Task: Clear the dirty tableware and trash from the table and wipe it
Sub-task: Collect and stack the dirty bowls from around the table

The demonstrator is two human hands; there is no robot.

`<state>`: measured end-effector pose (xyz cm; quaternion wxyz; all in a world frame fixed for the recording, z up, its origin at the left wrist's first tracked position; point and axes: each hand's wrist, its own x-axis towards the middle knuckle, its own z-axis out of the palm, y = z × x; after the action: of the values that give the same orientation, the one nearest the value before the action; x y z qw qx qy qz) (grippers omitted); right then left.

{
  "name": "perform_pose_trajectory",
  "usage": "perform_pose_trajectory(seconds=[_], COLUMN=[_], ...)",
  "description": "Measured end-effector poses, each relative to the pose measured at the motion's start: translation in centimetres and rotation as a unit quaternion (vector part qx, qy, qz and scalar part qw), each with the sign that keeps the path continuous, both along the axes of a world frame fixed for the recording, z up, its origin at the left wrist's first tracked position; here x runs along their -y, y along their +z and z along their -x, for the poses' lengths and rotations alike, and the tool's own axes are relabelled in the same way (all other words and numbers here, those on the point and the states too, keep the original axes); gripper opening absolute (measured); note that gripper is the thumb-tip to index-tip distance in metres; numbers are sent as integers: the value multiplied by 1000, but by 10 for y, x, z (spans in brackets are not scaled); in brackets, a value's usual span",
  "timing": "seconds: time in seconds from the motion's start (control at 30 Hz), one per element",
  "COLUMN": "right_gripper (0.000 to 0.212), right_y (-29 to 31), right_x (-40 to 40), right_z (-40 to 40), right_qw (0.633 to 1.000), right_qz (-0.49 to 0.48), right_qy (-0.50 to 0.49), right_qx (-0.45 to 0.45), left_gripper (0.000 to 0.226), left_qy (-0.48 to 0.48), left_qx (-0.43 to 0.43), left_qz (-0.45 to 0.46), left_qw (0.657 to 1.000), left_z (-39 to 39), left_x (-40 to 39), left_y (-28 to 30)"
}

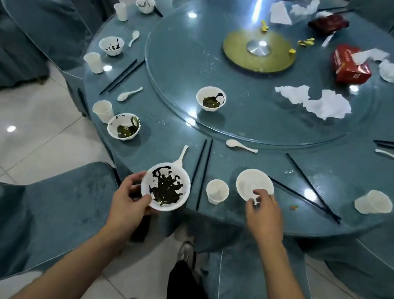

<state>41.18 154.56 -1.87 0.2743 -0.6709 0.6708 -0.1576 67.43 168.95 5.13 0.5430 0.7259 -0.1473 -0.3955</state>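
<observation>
My left hand [128, 200] grips the dirty bowl [165, 187] by its near rim at the table [269, 222] edge, thumb over the lip, so I judge it ready to lift or to take a stack. My right hand [261, 212] curls its fingers over the near rim of the clean-looking bowl [252, 184], seemingly to nest it with the first. Between them stand a cup [217, 191] and chopsticks [200, 172]; farther out, more bowls, spoons, napkins [320, 103] and a red tissue box [349, 66] remain to be cleared.
</observation>
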Motion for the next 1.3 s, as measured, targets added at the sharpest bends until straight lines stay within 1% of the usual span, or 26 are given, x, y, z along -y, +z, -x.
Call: perform_pose_trajectory(seconds=[0.1,0.2,0.27,0.37,0.47,0.57,0.67,0.73,0.8,0.87,0.93,0.97,1.07,1.13,1.2,1.3], right_gripper=[35,42,44,33,25,19,19,18,16,12,10,9,17,15,6,20], right_y=[-5,-11,-15,-24,-31,-33,-25,-14,-2,8,10,8,-5,-12,-16,-17], right_x=[36,47,50,51,52,57,71,85,98,109,114,113,106,101,98,98], right_z=[-6,-1,3,9,10,6,-8,-30,-62,-101,-145,-167,-221,-245,-257,-261], right_qw=[998,991,987,982,974,970,969,967,969,970,971,971,968,969,973,974], right_qz=[-10,-7,-38,-78,-108,-104,-77,-64,-51,-46,-62,-70,-94,-116,-124,-108], right_qy=[-63,-125,-152,-170,-199,-216,-214,-196,-155,-97,-21,20,112,138,162,190], right_qx=[-16,-38,-41,-29,9,40,93,150,187,219,232,229,202,168,113,48], left_gripper=[56,56,56,56,56,58,61,63,62,60,59,58,54,46,39,41], left_qy=[30,46,54,70,68,66,70,70,72,69,65,63,58,63,79,78], left_qx=[-6,-12,-10,-24,-33,-33,-38,-36,-55,-80,-94,-97,-101,-105,-124,-128], left_qz=[-9,-21,-29,-41,-45,-50,-50,-42,-32,-21,-14,-13,-9,-8,-12,-12], left_qw=[1000,999,998,996,996,996,996,996,995,994,993,993,993,992,989,989], left_z=[-26,-50,-64,-77,-92,-104,-112,-117,-121,-123,-125,-126,-127,-129,-130,-130], left_x=[37,59,71,85,95,102,107,109,112,115,116,116,116,117,118,118], left_y=[-6,-17,-28,-44,-63,-78,-86,-90,-92,-93,-94,-94,-93,-95,-96,-94])
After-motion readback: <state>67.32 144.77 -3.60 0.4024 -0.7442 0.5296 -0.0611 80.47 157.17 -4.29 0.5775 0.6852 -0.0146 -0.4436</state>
